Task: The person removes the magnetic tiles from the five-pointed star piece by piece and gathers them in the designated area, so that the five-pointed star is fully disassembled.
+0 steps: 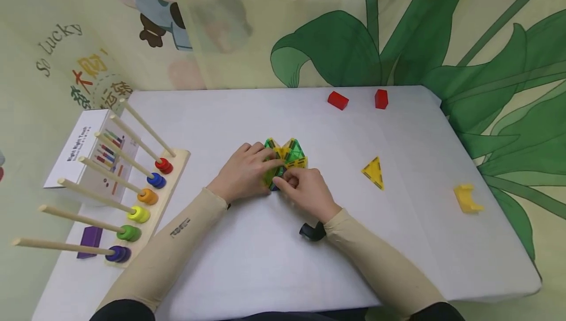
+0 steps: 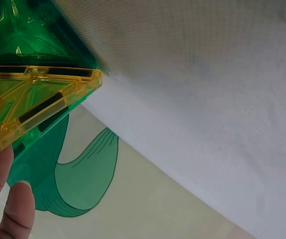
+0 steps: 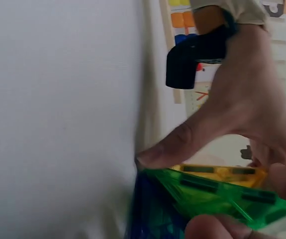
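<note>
A cluster of translucent magnetic tiles point(image 1: 295, 151), green, yellow and blue, stands on the table between my two hands. My left hand point(image 1: 245, 171) grips its left side, fingers over the top and thumb low by the table. In the left wrist view, a yellow triangular tile point(image 2: 33, 102) overlaps a green one point(image 2: 33, 32) beside the fingertips point(image 2: 18, 211). My right hand point(image 1: 307, 190) pinches the near side with thumb and curled fingers. The right wrist view shows a green triangular tile point(image 3: 217, 194) at those fingers, above a blue tile point(image 3: 152, 209). Both hands hide part of the cluster.
One loose yellow triangular tile point(image 1: 373, 172) lies right of the hands. Farther right is a yellow curved block point(image 1: 467, 198). Two red blocks, one here point(image 1: 338, 100), sit at the back. On the left stand a wooden peg rack point(image 1: 174, 163) with coloured rings, a white box point(image 1: 72, 154) and a purple block point(image 1: 90, 242).
</note>
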Demonstrator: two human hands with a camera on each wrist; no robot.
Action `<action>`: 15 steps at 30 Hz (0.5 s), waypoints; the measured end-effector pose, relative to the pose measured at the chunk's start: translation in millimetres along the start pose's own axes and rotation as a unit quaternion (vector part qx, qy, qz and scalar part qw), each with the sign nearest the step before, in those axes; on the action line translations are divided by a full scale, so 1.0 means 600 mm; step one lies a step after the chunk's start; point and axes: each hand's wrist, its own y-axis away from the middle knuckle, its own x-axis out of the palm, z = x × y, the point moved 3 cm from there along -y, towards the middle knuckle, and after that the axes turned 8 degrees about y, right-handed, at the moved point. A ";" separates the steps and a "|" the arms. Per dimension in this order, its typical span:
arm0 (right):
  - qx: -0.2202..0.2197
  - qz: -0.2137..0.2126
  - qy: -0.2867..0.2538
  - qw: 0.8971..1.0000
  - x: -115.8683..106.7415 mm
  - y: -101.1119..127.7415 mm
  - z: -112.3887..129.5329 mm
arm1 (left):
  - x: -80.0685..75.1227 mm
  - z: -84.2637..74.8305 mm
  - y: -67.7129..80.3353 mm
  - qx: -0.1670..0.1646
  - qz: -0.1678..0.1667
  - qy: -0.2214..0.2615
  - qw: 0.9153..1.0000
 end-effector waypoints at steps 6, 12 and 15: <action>0.018 -0.047 0.027 0.998 0.015 -0.005 0.009 | 0.007 -0.004 -0.001 0.012 -0.008 -0.001 1.000; 0.032 -0.060 0.030 0.997 0.014 -0.002 0.004 | 0.006 -0.001 0.002 0.006 -0.018 -0.001 1.000; 0.040 -0.053 0.022 0.998 0.015 0.000 0.001 | 0.005 0.000 0.005 0.007 -0.022 -0.002 1.000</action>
